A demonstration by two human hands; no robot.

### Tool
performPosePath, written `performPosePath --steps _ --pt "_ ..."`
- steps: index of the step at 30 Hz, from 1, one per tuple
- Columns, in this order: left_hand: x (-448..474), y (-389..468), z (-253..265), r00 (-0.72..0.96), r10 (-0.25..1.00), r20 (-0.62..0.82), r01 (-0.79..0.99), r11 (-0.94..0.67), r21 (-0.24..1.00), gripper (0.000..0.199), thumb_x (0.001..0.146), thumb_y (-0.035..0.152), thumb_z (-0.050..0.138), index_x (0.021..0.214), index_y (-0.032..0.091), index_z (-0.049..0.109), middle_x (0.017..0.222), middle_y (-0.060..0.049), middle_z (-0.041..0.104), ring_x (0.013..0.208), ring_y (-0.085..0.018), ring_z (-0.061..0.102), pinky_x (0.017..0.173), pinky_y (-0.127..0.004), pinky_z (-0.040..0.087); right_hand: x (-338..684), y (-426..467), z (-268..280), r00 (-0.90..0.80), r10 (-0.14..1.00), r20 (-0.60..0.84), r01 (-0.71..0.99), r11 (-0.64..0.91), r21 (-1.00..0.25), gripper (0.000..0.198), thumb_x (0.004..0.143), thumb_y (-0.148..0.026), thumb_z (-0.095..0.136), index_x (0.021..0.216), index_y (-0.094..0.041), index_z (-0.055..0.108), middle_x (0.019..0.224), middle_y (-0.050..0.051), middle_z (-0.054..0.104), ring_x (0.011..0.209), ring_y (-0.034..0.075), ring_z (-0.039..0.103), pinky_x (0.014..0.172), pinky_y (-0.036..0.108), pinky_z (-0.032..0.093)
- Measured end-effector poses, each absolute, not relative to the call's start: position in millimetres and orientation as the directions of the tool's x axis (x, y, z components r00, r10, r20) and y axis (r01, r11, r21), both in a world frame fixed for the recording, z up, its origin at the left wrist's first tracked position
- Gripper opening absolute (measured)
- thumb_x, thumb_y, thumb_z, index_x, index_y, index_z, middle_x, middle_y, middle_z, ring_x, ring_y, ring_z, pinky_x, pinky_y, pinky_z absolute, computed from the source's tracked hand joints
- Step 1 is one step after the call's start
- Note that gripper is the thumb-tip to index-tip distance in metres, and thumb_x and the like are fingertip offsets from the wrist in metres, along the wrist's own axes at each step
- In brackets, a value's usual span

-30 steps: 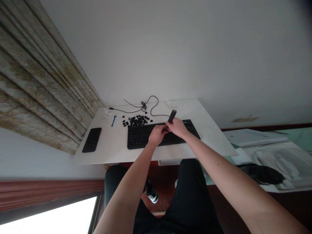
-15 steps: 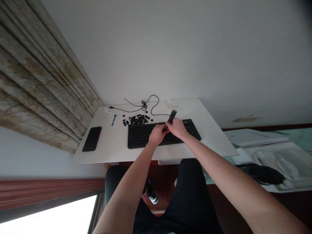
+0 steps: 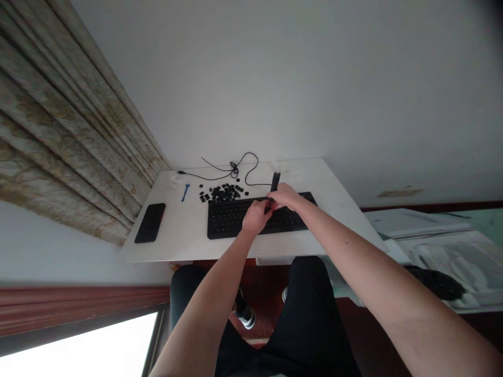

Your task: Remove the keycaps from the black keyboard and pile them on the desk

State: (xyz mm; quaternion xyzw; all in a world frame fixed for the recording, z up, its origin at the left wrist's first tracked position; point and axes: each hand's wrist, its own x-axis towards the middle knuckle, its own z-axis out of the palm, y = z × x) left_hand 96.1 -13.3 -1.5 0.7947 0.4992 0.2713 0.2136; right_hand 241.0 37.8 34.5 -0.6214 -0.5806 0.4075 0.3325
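Observation:
A black keyboard (image 3: 223, 219) lies on the white table, and both hands are over its middle and right part. In my right hand (image 3: 285, 196) is a slim black stick-like tool (image 3: 275, 180), its blunt upper end pointing up and away from me. My left hand (image 3: 256, 215) is closed close beside it, fingertips meeting at the tool's lower end. What those left fingers pinch is hidden. A heap of loose black keycaps (image 3: 225, 193) lies just behind the keyboard's left half.
A black cable (image 3: 234, 169) with a knotted bundle runs along the back of the table (image 3: 188, 225). Left of the keycaps lies a small blue tool (image 3: 186, 192). A phone (image 3: 150, 223) rests near the left edge. Patterned curtains (image 3: 78, 115) hang at the left.
The black tool has tipped more upright and shifted slightly left with my right hand. My left hand stays beside it. The view has shifted slightly.

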Motion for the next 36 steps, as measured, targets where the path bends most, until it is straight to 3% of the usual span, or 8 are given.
performPosePath --steps 4,7,11,15,19,29,36 --pt "95 -13 0 0.363 0.908 0.208 0.668 -0.409 0.622 0.018 0.092 0.022 0.067 0.109 0.017 0.068 0.102 -0.008 0.070 0.099 -0.021 0.064 0.090 -0.034 0.053 241 25 46 0.028 0.992 -0.121 0.605 -0.114 -0.788 0.020 0.082 -0.022 0.071 0.065 -0.018 0.061 0.049 0.007 0.064 0.046 0.023 0.067 0.049 0.032 0.057" --pt "95 -12 1 0.377 0.904 0.201 0.660 -0.414 0.627 0.020 0.090 0.020 0.069 0.110 0.017 0.069 0.101 -0.008 0.070 0.101 -0.022 0.064 0.092 -0.035 0.052 242 8 56 -0.036 0.999 -0.005 0.726 0.023 -0.687 0.019 0.087 -0.021 0.064 0.068 -0.018 0.063 0.063 0.010 0.071 0.063 0.025 0.073 0.063 0.033 0.058" --pt "94 -12 2 0.402 0.891 0.211 0.647 -0.440 0.623 0.019 0.090 0.018 0.069 0.108 0.016 0.070 0.100 -0.009 0.071 0.103 -0.024 0.063 0.095 -0.037 0.052 243 -11 60 -0.066 0.991 0.119 0.745 0.128 -0.654 0.012 0.089 -0.024 0.063 0.079 -0.018 0.067 0.078 0.010 0.075 0.079 0.026 0.075 0.074 0.032 0.057" --pt "93 -14 2 0.394 0.888 0.236 0.623 -0.447 0.642 0.025 0.088 0.016 0.070 0.113 0.017 0.069 0.104 -0.009 0.072 0.105 -0.024 0.063 0.097 -0.038 0.052 244 -17 52 -0.002 0.983 0.183 0.747 0.123 -0.653 0.011 0.089 -0.025 0.064 0.080 -0.019 0.066 0.072 0.007 0.073 0.072 0.024 0.074 0.071 0.030 0.056" --pt "93 -15 1 0.378 0.888 0.261 0.612 -0.451 0.649 0.033 0.085 0.010 0.065 0.117 0.018 0.067 0.108 -0.008 0.071 0.107 -0.023 0.062 0.100 -0.038 0.051 245 -17 46 0.054 0.990 0.133 0.693 0.059 -0.719 0.013 0.091 -0.026 0.063 0.081 -0.019 0.066 0.073 0.007 0.074 0.068 0.023 0.074 0.066 0.029 0.055" --pt "94 -16 1 0.371 0.888 0.273 0.665 -0.459 0.589 0.028 0.083 0.008 0.059 0.109 0.018 0.065 0.107 -0.009 0.070 0.108 -0.025 0.061 0.100 -0.041 0.050 238 -23 44 0.094 0.985 0.147 0.670 0.047 -0.741 0.013 0.091 -0.028 0.061 0.086 -0.018 0.069 0.074 0.008 0.075 0.070 0.023 0.074 0.070 0.031 0.057" --pt "93 -13 2 0.436 0.867 0.239 0.676 -0.491 0.549 0.016 0.093 0.014 0.057 0.103 0.016 0.069 0.104 -0.010 0.072 0.104 -0.025 0.061 0.094 -0.039 0.050 239 -39 33 0.023 0.957 0.290 0.633 0.210 -0.745 0.017 0.092 -0.030 0.059 0.094 -0.018 0.070 0.079 0.008 0.075 0.074 0.023 0.074 0.070 0.030 0.056"
